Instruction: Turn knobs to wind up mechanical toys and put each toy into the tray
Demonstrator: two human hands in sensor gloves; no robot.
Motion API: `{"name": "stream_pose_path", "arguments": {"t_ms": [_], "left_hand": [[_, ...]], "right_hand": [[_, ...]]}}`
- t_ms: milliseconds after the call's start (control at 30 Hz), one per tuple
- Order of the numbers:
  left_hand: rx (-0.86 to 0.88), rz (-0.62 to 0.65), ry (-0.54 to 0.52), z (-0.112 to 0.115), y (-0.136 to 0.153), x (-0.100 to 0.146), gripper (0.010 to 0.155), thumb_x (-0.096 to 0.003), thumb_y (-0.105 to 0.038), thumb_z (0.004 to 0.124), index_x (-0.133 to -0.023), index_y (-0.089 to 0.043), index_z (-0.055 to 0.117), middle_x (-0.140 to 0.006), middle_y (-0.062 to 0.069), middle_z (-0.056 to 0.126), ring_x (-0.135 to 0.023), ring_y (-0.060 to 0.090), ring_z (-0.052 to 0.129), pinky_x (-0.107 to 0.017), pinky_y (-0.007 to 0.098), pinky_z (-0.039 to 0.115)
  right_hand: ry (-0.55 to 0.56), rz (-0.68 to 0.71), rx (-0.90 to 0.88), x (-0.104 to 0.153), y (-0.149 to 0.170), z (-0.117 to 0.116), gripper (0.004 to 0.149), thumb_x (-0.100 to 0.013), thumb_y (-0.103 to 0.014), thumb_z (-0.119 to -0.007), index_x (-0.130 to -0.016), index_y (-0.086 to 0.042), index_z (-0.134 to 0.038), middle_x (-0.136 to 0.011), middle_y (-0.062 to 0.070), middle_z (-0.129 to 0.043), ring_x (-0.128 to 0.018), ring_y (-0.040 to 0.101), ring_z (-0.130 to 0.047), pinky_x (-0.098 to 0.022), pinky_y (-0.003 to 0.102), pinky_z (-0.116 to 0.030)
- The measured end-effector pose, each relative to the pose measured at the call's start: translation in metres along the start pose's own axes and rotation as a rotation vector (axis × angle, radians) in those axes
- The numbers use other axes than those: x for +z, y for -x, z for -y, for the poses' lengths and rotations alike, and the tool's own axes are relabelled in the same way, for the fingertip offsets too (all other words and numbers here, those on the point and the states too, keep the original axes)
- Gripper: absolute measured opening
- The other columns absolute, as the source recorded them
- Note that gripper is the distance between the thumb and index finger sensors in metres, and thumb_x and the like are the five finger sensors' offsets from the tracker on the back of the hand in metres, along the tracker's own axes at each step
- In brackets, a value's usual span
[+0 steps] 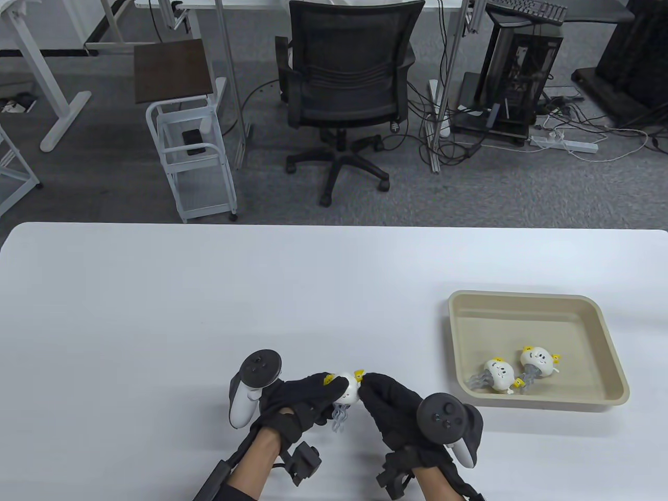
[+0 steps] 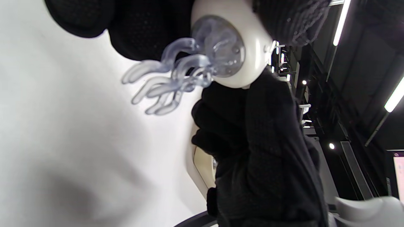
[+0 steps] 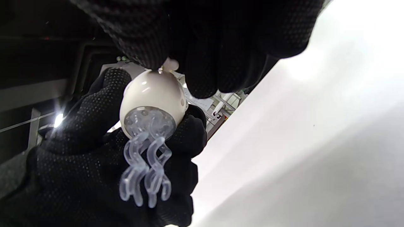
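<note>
A white jellyfish toy (image 1: 348, 392) with clear tentacles and yellow bits is held above the table's front middle. My left hand (image 1: 308, 396) grips its round body (image 3: 153, 94) from the left, tentacles (image 2: 167, 82) hanging down. My right hand (image 1: 383, 399) pinches the small knob (image 3: 170, 65) on the toy's right side. The beige tray (image 1: 574, 308) sits at the right with two more jellyfish toys (image 1: 498, 373) (image 1: 537, 361) lying in its near part.
The white table (image 1: 209, 302) stretches wide to the left and behind my hands. Beyond its far edge stand a black office chair (image 1: 347, 88), a white cart (image 1: 193, 151) and a computer tower (image 1: 522, 73) with cables on the floor.
</note>
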State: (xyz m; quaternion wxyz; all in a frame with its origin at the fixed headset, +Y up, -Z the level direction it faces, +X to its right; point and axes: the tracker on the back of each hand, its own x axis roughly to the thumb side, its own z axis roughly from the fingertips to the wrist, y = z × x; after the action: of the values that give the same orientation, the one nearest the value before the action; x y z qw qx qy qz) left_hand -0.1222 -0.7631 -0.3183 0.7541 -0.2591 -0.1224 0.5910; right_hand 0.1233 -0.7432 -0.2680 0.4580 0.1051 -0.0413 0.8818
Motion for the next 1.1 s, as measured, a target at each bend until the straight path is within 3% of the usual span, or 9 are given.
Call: {"name": "stream_pose_path", "arguments": {"t_ms": [200, 267, 400, 533, 700, 800, 1000, 1100], "left_hand": [[-0.035, 0.083, 0.018, 0.002, -0.001, 0.000, 0.077, -0.0530, -0.055, 0.076, -0.108, -0.003, 0.066, -0.098, 0.015, 0.082, -0.078, 0.040, 0.084, -0.060, 0.057, 0.072], [-0.062, 0.078, 0.004, 0.002, 0.001, 0.002, 0.076, -0.0532, -0.056, 0.076, -0.108, -0.005, 0.066, -0.098, 0.014, 0.083, -0.078, 0.039, 0.084, -0.060, 0.056, 0.073], [-0.104, 0.000, -0.023, 0.003, 0.005, 0.003, 0.076, -0.0533, -0.057, 0.075, -0.106, -0.003, 0.068, -0.096, 0.015, 0.085, -0.075, 0.038, 0.087, -0.058, 0.056, 0.075], [-0.076, -0.050, -0.064, 0.000, 0.003, -0.001, 0.077, -0.0538, -0.057, 0.073, -0.105, 0.000, 0.069, -0.093, 0.017, 0.087, -0.072, 0.038, 0.089, -0.056, 0.056, 0.076], [0.015, -0.093, -0.040, -0.007, 0.010, 0.001, 0.078, -0.0540, -0.058, 0.072, -0.102, 0.003, 0.072, -0.088, 0.017, 0.090, -0.067, 0.037, 0.092, -0.054, 0.056, 0.078], [0.057, -0.094, -0.016, -0.009, 0.011, 0.001, 0.078, -0.0542, -0.058, 0.072, -0.101, 0.005, 0.073, -0.087, 0.018, 0.091, -0.065, 0.037, 0.092, -0.053, 0.055, 0.078], [0.026, -0.058, 0.010, -0.006, 0.007, 0.002, 0.078, -0.0543, -0.058, 0.071, -0.101, 0.004, 0.072, -0.088, 0.018, 0.090, -0.066, 0.037, 0.092, -0.053, 0.055, 0.078], [0.028, -0.013, 0.021, -0.004, 0.005, 0.002, 0.077, -0.0541, -0.057, 0.072, -0.104, 0.002, 0.070, -0.091, 0.017, 0.088, -0.069, 0.037, 0.090, -0.055, 0.055, 0.077]], "right_hand": [[-0.056, -0.214, -0.334, -0.002, 0.018, -0.005, 0.039, -0.067, -0.039, -0.076, -0.083, -0.003, -0.083, -0.068, 0.009, -0.095, -0.051, 0.028, -0.097, -0.042, 0.037, -0.085], [-0.071, -0.241, -0.359, -0.002, 0.021, -0.007, 0.039, -0.067, -0.038, -0.077, -0.082, -0.002, -0.083, -0.067, 0.010, -0.095, -0.050, 0.029, -0.097, -0.041, 0.037, -0.085], [-0.082, -0.217, -0.216, -0.003, 0.022, -0.008, 0.041, -0.067, -0.037, -0.077, -0.089, -0.003, -0.080, -0.076, 0.014, -0.093, -0.059, 0.033, -0.095, -0.048, 0.040, -0.083], [-0.057, -0.096, -0.066, -0.002, 0.009, -0.007, 0.047, -0.067, -0.038, -0.077, -0.099, -0.004, -0.071, -0.087, 0.016, -0.087, -0.070, 0.035, -0.091, -0.056, 0.042, -0.080], [-0.043, 0.054, 0.156, 0.000, -0.003, -0.011, 0.047, -0.066, -0.038, -0.078, -0.102, -0.008, -0.070, -0.090, 0.014, -0.086, -0.073, 0.034, -0.090, -0.058, 0.041, -0.080], [-0.020, 0.076, 0.180, 0.002, -0.007, -0.012, 0.046, -0.066, -0.037, -0.079, -0.101, -0.010, -0.070, -0.090, 0.013, -0.086, -0.073, 0.033, -0.090, -0.058, 0.040, -0.080], [0.011, 0.012, 0.041, 0.003, 0.000, -0.008, 0.042, -0.066, -0.038, -0.079, -0.096, -0.009, -0.076, -0.085, 0.011, -0.090, -0.068, 0.031, -0.093, -0.055, 0.039, -0.082], [-0.022, -0.107, -0.211, 0.002, 0.011, -0.009, 0.043, -0.066, -0.039, -0.078, -0.093, -0.005, -0.078, -0.081, 0.013, -0.091, -0.064, 0.032, -0.094, -0.052, 0.039, -0.082]]}}
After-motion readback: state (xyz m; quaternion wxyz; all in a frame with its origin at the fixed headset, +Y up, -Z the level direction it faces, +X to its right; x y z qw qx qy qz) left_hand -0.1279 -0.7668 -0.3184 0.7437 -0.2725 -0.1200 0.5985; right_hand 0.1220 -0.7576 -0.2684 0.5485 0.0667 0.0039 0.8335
